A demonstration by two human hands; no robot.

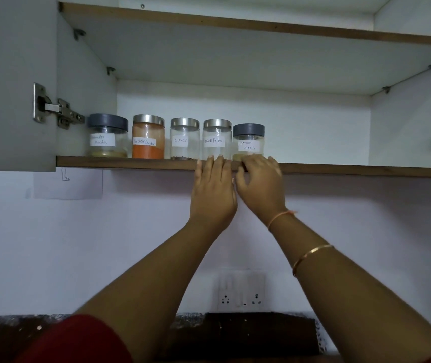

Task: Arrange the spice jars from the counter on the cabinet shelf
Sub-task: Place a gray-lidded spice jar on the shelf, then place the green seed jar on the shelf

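five spice jars sit in a row on the cabinet shelf (130, 161): pale powder jar (107, 136), orange chilli jar (148, 138), cloves jar (184, 138), black pepper jar (217, 138) and garam masala jar (248, 141), with the left hand (213, 189) straight-fingered at the shelf edge and the right hand (260, 184) curled at the masala's base, grip unclear.

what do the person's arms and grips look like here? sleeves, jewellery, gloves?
Left grip and right grip are ungloved. Red sleeves show at the bottom edge, and the forearms are uncovered. The right wrist has a thin orange thread band. Nearer the elbow on that arm is a slim gold-coloured bangle. Nothing is worn on the left wrist.
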